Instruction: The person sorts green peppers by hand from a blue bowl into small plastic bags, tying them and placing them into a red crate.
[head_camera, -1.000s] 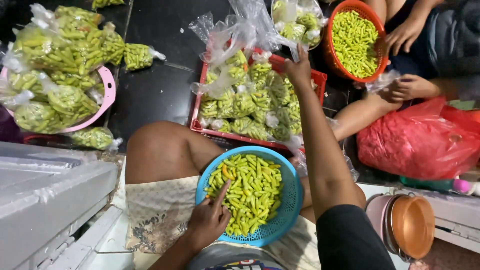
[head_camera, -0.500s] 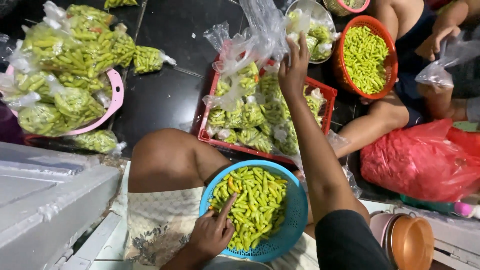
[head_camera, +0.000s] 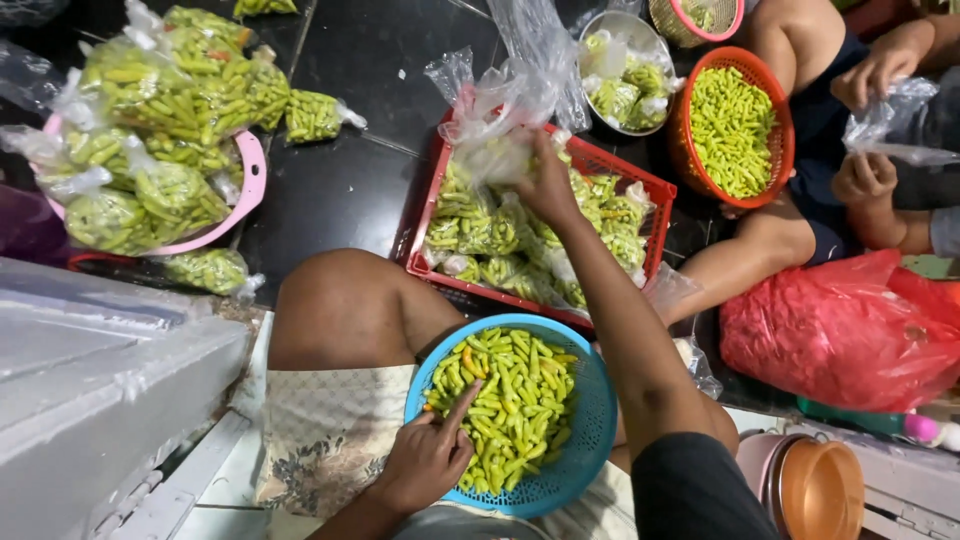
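right hand (head_camera: 545, 185) has come down from its reach, now closed on a filled chilli bag (head_camera: 500, 140) over the red crate (head_camera: 655, 190) | left hand (head_camera: 430, 460) stays on blue basket (head_camera: 590, 440), forefinger out in the green chillies (head_camera: 510, 400), holding nothing

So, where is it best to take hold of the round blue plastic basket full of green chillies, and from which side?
Probably by its bare rim on the right side, coming from above with the fingers hooked over the edge. The round blue plastic basket sits level on the lap, heaped with green chillies, and the left hand already covers the near-left edge.
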